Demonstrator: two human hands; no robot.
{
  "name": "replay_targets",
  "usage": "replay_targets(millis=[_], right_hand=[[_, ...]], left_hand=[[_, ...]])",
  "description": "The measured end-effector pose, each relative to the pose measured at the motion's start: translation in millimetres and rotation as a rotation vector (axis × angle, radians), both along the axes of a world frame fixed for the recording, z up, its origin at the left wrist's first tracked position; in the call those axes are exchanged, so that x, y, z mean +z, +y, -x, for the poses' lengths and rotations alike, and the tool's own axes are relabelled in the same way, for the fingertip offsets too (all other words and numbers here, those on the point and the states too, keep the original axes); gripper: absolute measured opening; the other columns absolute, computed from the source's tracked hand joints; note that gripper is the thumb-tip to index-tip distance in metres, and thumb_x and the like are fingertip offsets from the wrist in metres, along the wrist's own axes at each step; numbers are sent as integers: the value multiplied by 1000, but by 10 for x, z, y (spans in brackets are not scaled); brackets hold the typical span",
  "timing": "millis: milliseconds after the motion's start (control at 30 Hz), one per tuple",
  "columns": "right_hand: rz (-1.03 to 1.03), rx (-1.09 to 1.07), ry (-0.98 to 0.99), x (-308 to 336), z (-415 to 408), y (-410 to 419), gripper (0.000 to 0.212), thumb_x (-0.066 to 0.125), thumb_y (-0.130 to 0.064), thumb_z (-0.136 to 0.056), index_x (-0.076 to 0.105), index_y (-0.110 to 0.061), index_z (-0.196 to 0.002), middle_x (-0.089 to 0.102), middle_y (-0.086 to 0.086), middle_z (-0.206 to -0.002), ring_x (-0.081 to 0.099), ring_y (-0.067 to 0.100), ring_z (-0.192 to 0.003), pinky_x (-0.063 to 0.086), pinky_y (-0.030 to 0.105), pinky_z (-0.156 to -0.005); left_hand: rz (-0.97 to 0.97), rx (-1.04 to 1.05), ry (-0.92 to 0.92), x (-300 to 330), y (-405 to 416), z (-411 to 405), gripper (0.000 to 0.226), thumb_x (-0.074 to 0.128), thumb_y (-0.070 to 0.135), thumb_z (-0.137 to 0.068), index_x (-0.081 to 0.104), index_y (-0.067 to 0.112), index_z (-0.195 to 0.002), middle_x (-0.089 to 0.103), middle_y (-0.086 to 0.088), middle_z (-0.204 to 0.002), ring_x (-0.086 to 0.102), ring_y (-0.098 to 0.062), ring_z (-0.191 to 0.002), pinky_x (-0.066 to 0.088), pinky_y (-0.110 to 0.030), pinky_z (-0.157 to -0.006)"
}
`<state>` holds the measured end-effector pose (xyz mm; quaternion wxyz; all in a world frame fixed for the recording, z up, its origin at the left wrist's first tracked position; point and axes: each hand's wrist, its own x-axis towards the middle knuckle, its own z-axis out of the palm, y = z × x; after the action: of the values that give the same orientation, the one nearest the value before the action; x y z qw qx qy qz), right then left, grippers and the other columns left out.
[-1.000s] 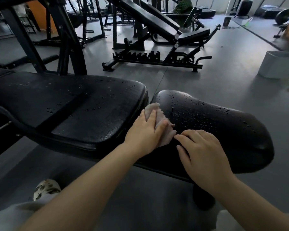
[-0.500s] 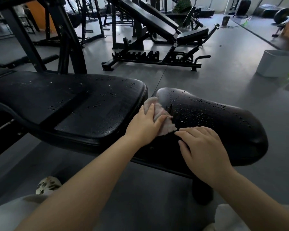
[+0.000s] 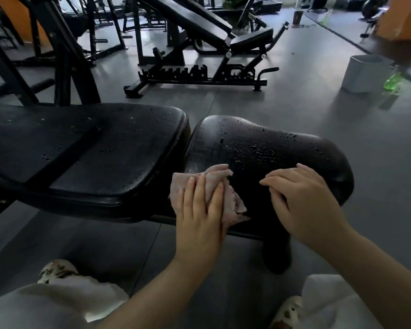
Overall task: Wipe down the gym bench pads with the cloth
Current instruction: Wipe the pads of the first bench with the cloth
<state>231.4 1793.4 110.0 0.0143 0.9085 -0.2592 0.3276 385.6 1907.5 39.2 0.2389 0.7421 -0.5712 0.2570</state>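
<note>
Left hand (image 3: 199, 217) presses the cloth (image 3: 211, 184) on the droplet-covered seat pad (image 3: 259, 148); right hand (image 3: 304, 198) rests beside.

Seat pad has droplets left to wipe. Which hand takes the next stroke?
Left. The left hand presses the cloth flat on the seat pad, beside the droplets. The right hand rests bare on the pad, holding nothing.

Cloth (image 3: 215, 176): pale pinkish and crumpled, pressed flat under the straight fingers of the left hand (image 3: 199, 224). It lies on the seat pad's near-left corner, at 8 o'clock from that pad's middle, with one ragged edge over the near side.
Seat pad (image 3: 266, 148): black, rounded, glossy. Water drops are thick from its middle toward 1 and 3 o'clock, with a duller streaked strip at 9 o'clock.
Back pad (image 3: 100, 148): black, flat, wide. It lies at 9 o'clock of the seat pad across a narrow gap, with scattered drops on top.
</note>
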Motion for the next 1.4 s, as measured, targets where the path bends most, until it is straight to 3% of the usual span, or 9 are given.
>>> replay_targets(millis=[267,400,500,700,867,1000,1100,1233,1400], right_hand=[[-93,-190,-120,-9,380,-190,38,37,-14,-80,72,-6,-91,69,11,-89,62,35,-76,47,42,-81],[-183,-326,-281,19,564,-171,32,43,-4,-82,70,-5,-99,66,12,-99,59,24,-87,32,9,-78],[-223,-359,-386,44,601,-116,33,41,1,-83,67,-2,-103,63,16,-102,49,10,-89,22,-7,-78],[-284,-252,-480,-85,398,97,28,35,-8,-85,62,-4,-93,58,11,-97,44,1,-88,35,7,-83],[-194,-409,-246,-327,-41,414,44,36,-25,-90,61,-2,-118,58,21,-124,54,34,-115,43,40,-100],[-214,-646,-83,-474,-365,473,55,32,-33,-87,41,-2,-132,43,31,-138,38,46,-130,31,56,-105],[-296,-755,-2,-471,-396,300,60,32,-32,-86,41,3,-133,40,33,-140,34,50,-131,32,62,-102],[-367,-788,-59,-387,-103,-134,60,35,-38,-94,40,2,-139,28,28,-149,25,51,-135,26,63,-105],[-658,-633,-438,-291,243,-569,58,38,-34,-100,21,-10,-150,11,15,-157,14,29,-144,14,38,-117]], left_hand=[[-307,-122,-296,146,-601,698,58,26,24,-83,49,15,-135,45,-19,-141,41,-34,-130,15,-42,-113],[-395,-120,-329,238,-864,949,59,22,29,-85,42,17,-139,38,-19,-146,35,-35,-134,11,-43,-114],[-423,-151,-335,338,-910,967,59,41,40,-85,41,18,-140,35,-18,-148,35,-34,-136,15,-42,-115],[-303,-461,-186,606,-629,539,58,35,28,-72,62,11,-120,54,-20,-131,54,-35,-120,39,-38,-103],[-137,-454,-183,784,-565,177,30,46,22,-80,67,13,-99,64,-7,-115,58,-27,-107,33,-31,-96],[-78,-455,-161,803,-678,163,30,45,20,-82,60,11,-107,63,-8,-113,58,-27,-106,34,-31,-94],[-118,-460,-165,734,-723,176,33,41,21,-85,50,14,-116,62,-10,-116,57,-27,-107,34,-34,-95],[-264,-408,-204,665,-747,126,40,39,32,-90,61,14,-119,62,-7,-119,57,-28,-110,40,-44,-97],[-299,-396,-200,652,-743,137,41,36,37,-91,64,19,-115,63,-2,-118,56,-26,-112,38,-46,-101]])
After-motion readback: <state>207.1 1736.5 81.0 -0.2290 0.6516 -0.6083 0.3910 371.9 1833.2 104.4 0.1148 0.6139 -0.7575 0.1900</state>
